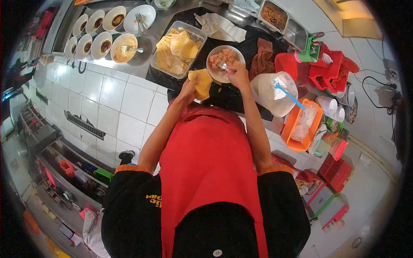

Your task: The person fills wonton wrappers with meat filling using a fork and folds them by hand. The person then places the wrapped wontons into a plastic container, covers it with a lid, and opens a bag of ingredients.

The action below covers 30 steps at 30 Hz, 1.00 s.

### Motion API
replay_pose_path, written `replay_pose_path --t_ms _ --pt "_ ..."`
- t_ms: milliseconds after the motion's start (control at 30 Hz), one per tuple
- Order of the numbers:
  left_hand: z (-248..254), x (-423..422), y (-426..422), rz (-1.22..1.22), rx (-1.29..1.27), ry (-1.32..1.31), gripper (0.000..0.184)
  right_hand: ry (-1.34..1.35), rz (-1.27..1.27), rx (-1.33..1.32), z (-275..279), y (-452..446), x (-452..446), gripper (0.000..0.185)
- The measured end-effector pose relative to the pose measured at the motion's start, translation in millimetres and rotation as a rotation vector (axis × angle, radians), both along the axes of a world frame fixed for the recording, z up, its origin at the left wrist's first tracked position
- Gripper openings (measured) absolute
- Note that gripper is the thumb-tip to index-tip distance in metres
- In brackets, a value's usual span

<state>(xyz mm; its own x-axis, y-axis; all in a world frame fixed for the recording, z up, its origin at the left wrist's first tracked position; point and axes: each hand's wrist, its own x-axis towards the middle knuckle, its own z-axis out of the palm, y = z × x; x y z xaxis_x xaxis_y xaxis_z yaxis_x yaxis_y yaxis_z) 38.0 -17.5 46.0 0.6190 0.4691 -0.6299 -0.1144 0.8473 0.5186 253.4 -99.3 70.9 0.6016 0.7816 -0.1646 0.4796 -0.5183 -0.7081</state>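
A yellow dough wrapper (201, 84) lies across the fingers of my left hand (188, 89), which grips it at the counter's near edge. My right hand (237, 74) holds a fork (222, 65), its tines in the pinkish-orange filling (228, 56) of a white bowl (213, 74). Left of that bowl stands a clear plastic tub (198, 35) with a stack of yellow wrappers (178, 49), some folded over its rim. The bowl is just right of the wrapper in my left hand.
Several white bowls with dark sauce (101, 45) stand at the left. A white cloth (219, 26) and a brown cloth (262, 58) lie behind. At the right are a large white container (266, 94) with a blue spoon (289, 95) and an orange basket (313, 122).
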Motion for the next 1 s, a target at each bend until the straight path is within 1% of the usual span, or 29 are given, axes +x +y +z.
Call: replay_pose_path --t_ms 67,100,133,167,200,233,300,400,433,500,567,667,733,767,833,867,933,967,1000 --pt "1.7 2.1 0.8 0.003 0.053 -0.011 0.038 -0.029 -0.043 -0.061 6.1 -5.6 -4.5 0.016" --pt "-0.9 1.0 -0.6 0.018 0.049 -0.008 0.038 -0.131 -0.011 -0.091 2.7 -14.0 -3.1 0.016" --pt "-4.9 1.1 -0.5 0.006 0.061 -0.007 0.038 -0.129 0.007 -0.093 22.9 -18.8 -8.1 0.016" --pt "-7.4 0.9 0.8 -0.005 0.075 -0.007 0.038 -0.157 0.017 -0.186 61.3 -20.4 -13.4 0.016" --pt "-4.7 -1.1 -0.2 0.007 0.071 -0.003 0.038 -0.183 0.021 -0.283 82.3 -20.8 -18.1 0.017" --pt "-1.8 -1.4 -0.4 0.007 0.056 -0.001 0.038 -0.182 0.028 -0.286 80.4 -20.2 -19.7 0.017" --pt "-0.4 0.7 0.4 0.002 0.041 -0.007 0.038 -0.273 0.098 -0.285 72.6 -22.2 -18.7 0.018" --pt "-9.1 0.3 -1.1 0.010 0.066 -0.040 0.038 -0.349 0.105 -0.315 28.6 -19.5 -18.3 0.020" --pt "-10.4 1.0 1.8 -0.001 0.051 -0.026 0.040 -0.300 0.089 -0.350 66.5 -16.0 -29.3 0.015" --pt "-11.4 -1.7 3.4 -0.004 0.030 -0.008 0.041 -0.277 0.079 -0.338 79.7 -21.4 -30.5 0.015" --pt "-10.6 -2.4 3.8 -0.010 0.019 -0.020 0.042 -0.253 0.066 -0.334 76.9 -22.0 -28.2 0.015" --pt "-8.6 -2.2 4.4 -0.010 0.027 -0.031 0.043 -0.271 0.038 -0.281 53.9 -19.6 -26.5 0.017" --pt "-6.5 -1.4 4.6 -0.012 0.045 -0.018 0.043 -0.258 0.099 -0.344 50.0 -18.9 -28.1 0.023" --pt "-5.5 -2.1 4.5 -0.006 0.063 -0.004 0.044 -0.259 0.102 -0.342 51.3 -23.8 -25.2 0.023" --pt "-4.8 -10.1 3.1 0.011 0.094 0.004 0.044 -0.198 0.210 -0.271 72.9 -37.2 -17.2 0.027" --pt "-4.5 -14.6 3.8 0.025 0.127 0.011 0.045 -0.198 0.213 -0.267 75.0 -39.7 -8.1 0.027" --pt "5.2 -23.4 4.5 0.011 0.150 0.017 0.043 0.048 0.226 -0.100 75.4 -49.4 4.2 0.029" --pt "10.0 -25.3 4.4 -0.005 0.172 0.017 0.041 0.123 0.200 -0.087 71.0 -50.9 3.7 0.030" --pt "11.1 -25.6 3.2 -0.011 0.173 0.016 0.041 0.123 0.193 -0.086 69.9 -51.8 1.6 0.030"
